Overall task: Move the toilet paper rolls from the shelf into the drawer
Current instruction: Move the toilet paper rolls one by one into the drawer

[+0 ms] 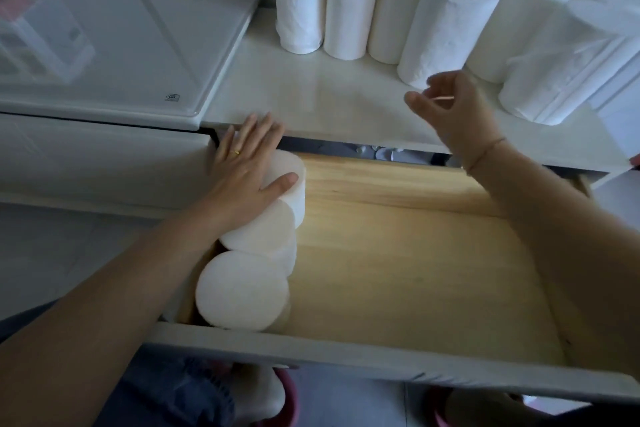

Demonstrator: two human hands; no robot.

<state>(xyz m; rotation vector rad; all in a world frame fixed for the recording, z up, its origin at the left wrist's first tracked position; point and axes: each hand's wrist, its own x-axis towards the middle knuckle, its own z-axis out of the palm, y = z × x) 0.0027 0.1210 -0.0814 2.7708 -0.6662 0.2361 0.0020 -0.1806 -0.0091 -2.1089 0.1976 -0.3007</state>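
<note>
Left hand [247,168]: we lay it flat, fingers [258,128] spread and gripping nothing, on top of the rearmost roll in the drawer, probably to press it down and snug it against the left wall.
Rolls in drawer [242,289]: three stand upright in a row along the left side, touching one another, so that the wooden floor beside them stays free for more.
Right hand [446,107]: we hold it up over the shelf's front edge, fingers loosely curled and empty, just in front of the nearest roll [446,28].
Rolls on shelf [353,3]: many stand upright, packed together toward the back and right.
Drawer [398,274]: pulled well out under the shelf [329,104].
Next step, we judge: grasp the nearest roll.
</note>
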